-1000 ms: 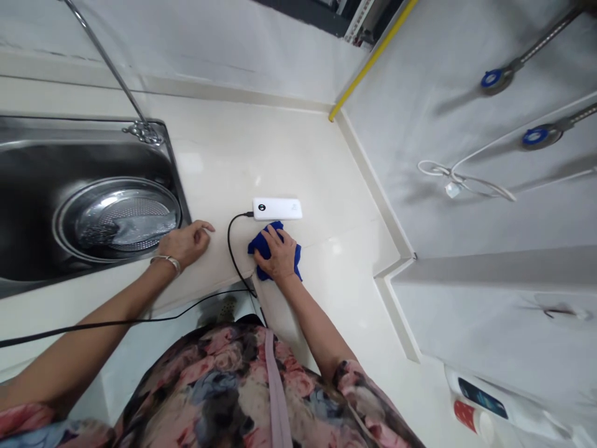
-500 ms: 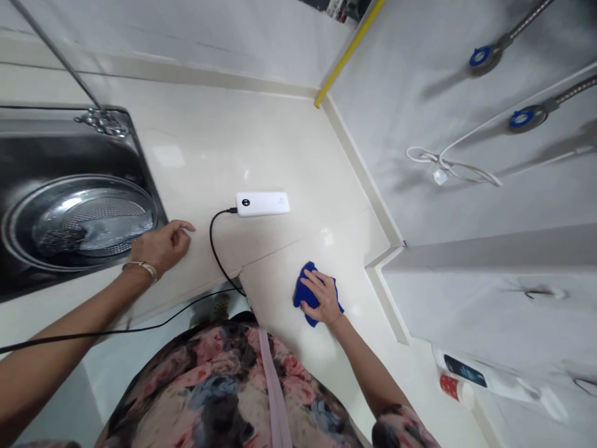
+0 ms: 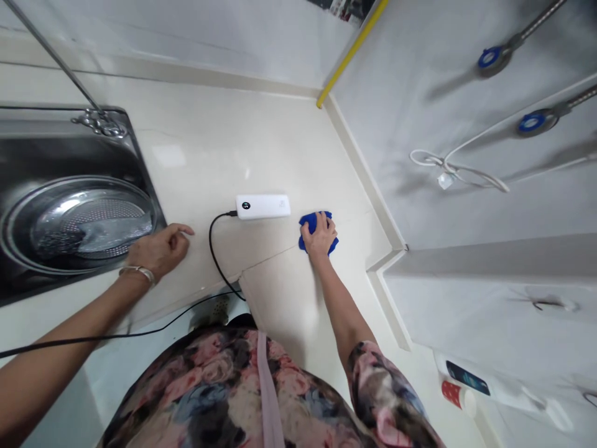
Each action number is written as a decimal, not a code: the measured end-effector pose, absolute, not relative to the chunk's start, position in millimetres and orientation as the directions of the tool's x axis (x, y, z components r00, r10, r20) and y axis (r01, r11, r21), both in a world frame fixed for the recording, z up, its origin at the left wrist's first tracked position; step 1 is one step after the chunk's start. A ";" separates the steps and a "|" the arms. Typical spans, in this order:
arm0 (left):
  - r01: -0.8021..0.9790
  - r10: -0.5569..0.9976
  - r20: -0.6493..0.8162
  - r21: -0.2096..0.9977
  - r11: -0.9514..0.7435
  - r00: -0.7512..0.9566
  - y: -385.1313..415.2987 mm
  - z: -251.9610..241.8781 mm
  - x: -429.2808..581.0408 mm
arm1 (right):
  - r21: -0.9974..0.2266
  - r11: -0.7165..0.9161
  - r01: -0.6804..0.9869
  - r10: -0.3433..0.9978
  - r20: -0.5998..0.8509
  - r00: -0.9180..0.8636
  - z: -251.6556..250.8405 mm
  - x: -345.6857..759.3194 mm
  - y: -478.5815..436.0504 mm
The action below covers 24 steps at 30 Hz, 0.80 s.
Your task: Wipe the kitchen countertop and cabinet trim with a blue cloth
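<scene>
A crumpled blue cloth lies on the pale countertop, just right of a white power bank. My right hand presses down on this cloth from above, fingers bent over it. Beside the right rim of the steel sink rests my left hand, its fingers curled in, the index finger partly stuck out; I see nothing in it. A black cable runs from the power bank over the counter's front edge.
A glass-like basin with a strainer and a steel scrubber sits in the sink, below a tap. On the right wall are blue-handled valves and a looped white cord. A white bottle and a red cup stand at the lower right.
My right hand has slid the blue cloth away from me, across the counter seam to near the power bank's right end. My left hand has stayed in place by the sink.
</scene>
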<state>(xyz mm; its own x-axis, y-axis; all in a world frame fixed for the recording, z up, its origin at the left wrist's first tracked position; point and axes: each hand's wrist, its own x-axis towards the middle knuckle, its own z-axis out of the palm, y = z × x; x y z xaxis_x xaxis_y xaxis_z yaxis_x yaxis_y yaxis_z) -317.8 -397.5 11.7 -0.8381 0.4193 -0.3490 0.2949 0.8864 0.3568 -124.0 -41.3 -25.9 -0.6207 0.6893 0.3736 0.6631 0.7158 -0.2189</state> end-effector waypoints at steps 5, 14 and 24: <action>0.301 0.435 -0.353 0.375 0.877 -0.829 -398.6 8.4 -320.8 | -0.222 0.805 0.551 0.594 0.318 -0.739 -23.1 -117.7 -81.5; 0.306 0.432 -0.343 0.365 0.880 -0.834 -400.9 1.6 -321.3 | -0.259 0.955 0.145 0.200 0.201 -0.959 -9.1 -35.1 -144.9; 0.290 0.430 -0.324 0.399 0.870 -0.843 -401.6 5.5 -319.2 | -0.310 0.891 0.332 0.409 0.232 -0.883 -12.2 -113.1 -40.7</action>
<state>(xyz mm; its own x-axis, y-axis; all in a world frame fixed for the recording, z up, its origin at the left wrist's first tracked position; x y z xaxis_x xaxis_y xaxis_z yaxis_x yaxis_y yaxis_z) -319.2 -401.6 5.5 -0.8428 0.4297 -0.3241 0.2901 0.8699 0.3988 -113.1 -40.7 -12.2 -0.8827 0.4089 0.2317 0.3316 0.8912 -0.3095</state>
